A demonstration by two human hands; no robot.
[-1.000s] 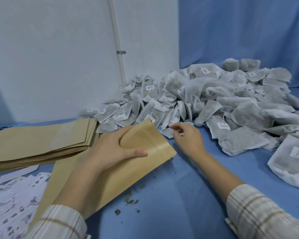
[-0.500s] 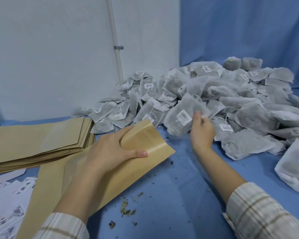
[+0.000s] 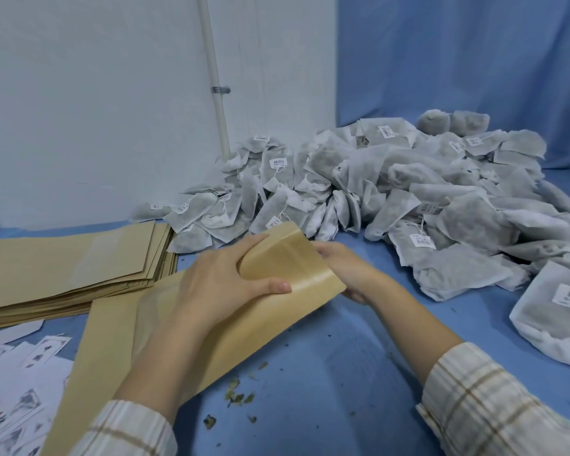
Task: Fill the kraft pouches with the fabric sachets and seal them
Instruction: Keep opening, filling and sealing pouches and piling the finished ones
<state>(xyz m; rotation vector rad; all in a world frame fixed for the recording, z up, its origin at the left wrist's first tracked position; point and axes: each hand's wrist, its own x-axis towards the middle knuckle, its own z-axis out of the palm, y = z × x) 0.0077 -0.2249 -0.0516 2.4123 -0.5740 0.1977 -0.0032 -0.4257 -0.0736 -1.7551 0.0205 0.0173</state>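
My left hand [image 3: 218, 284] grips a kraft pouch [image 3: 287, 274] near its mouth, thumb on top, bowing the mouth open. The pouch lies slanted on the blue table cloth [image 3: 326, 373]. My right hand [image 3: 349, 274] is at the pouch's mouth on the right side, and its fingers are hidden behind the pouch's edge. No sachet shows in that hand. A large heap of grey-white fabric sachets [image 3: 392, 179] with small white tags lies just beyond the pouch.
A stack of flat kraft pouches [image 3: 63, 268] lies at the left, with another flat pouch [image 3: 106, 350] under the held one. Printed white labels [image 3: 14, 373] lie at the lower left. A bigger sachet [image 3: 556, 317] is at the right edge. Dried herb crumbs [image 3: 237, 396] dot the cloth.
My right hand picked a tagged sachet from the heap, lifted it, then carried it down to the pouch's mouth, where the sachet is now out of sight. My left hand kept its grip.
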